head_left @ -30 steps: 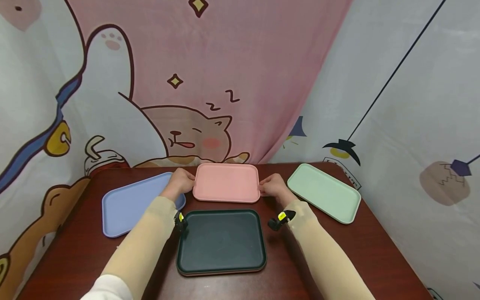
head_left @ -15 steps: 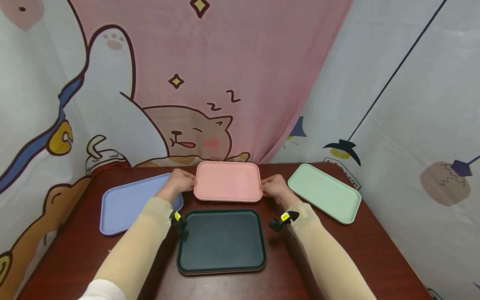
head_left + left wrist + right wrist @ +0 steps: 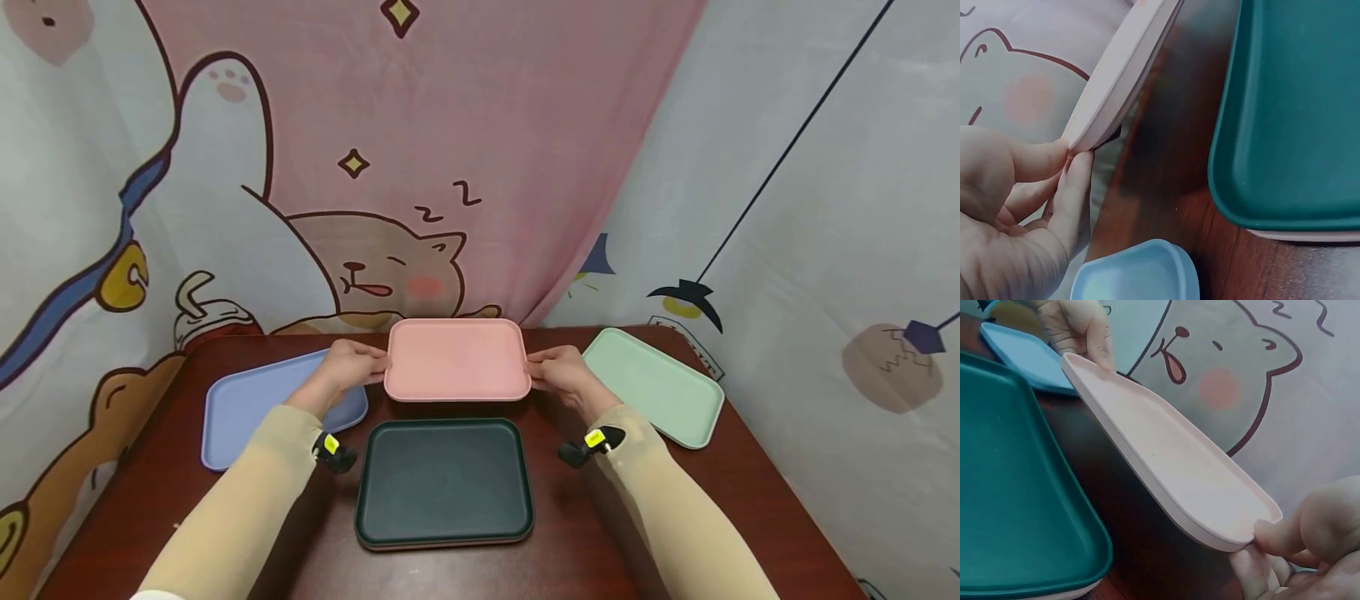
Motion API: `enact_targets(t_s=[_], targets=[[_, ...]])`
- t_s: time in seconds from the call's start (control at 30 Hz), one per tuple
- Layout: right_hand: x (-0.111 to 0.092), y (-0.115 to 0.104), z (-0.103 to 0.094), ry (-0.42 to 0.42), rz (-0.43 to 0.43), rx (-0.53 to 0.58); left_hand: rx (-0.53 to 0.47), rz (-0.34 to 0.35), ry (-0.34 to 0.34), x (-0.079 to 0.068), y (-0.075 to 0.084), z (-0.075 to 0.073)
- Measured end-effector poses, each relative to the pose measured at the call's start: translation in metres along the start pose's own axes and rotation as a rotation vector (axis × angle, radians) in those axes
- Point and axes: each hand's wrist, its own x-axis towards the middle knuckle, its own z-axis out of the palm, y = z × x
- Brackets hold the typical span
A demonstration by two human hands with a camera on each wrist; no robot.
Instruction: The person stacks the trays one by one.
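A pink rectangular tray [image 3: 457,360] is held between both hands at the far side, lifted off the table. My left hand [image 3: 348,367] pinches its left end, with the thumb on the rim and fingers beneath, as the left wrist view shows. At the opposite end my right hand [image 3: 566,375] pinches the rim the same way, thumb on top in the right wrist view. Nearer to me lies a dark green tray [image 3: 444,483]. A pale pink edge [image 3: 1285,235] shows beneath it in the left wrist view.
A blue tray [image 3: 255,400] lies at an angle on the left, partly behind my left hand. On the right a light green tray [image 3: 660,387] lies slanted near my right hand. A curtain printed with cartoon animals [image 3: 480,150] hangs behind the dark red-brown table [image 3: 720,508].
Both hands have raised the pink tray a little, and it appears larger. The forearms have spread outward. The dark green, blue and light green trays have stayed in place.
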Motion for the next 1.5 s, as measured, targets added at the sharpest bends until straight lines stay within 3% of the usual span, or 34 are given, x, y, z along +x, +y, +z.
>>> enact_targets(t_s=[0.43, 0.87, 1.13, 1.37, 1.5], targets=[[-0.024, -0.011, -0.005, -0.064, -0.009, 0.056, -0.076, 0.048, -0.032, -0.032, 0.004, -0.009], [-0.049, -0.017, -0.007, -0.133, -0.058, 0.041, -0.133, 0.029, -0.051, -0.059, 0.008, -0.018], [-0.068, -0.020, -0.009, -0.173, -0.083, 0.047, -0.151, 0.072, -0.067, -0.076, 0.007, -0.019], [-0.084, -0.021, -0.007, -0.163, -0.090, 0.053, -0.225, 0.109, -0.080, -0.088, 0.004, -0.020], [-0.092, -0.020, -0.006, -0.158, -0.091, 0.060, -0.214, 0.106, -0.068, -0.095, 0.003, -0.019]])
